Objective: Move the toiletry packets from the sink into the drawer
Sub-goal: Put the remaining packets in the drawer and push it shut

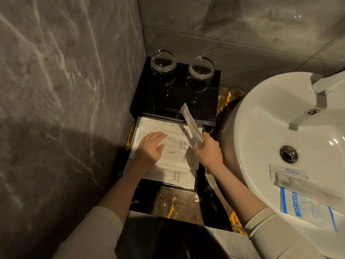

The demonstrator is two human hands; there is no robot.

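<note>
Flat white paper toiletry packets (169, 157) fill the black drawer (198, 177) beside the round white ceramic sink (261, 128). Left hand (151, 149) rests open on them. Right hand (209, 151) grips a slim white packet (191, 126).

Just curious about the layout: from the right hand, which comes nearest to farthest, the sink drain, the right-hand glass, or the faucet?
From the right hand:
1. Right-hand glass, behind it on the black box.
2. Sink drain, to its right.
3. Faucet, far right.
The first two are close.
</note>
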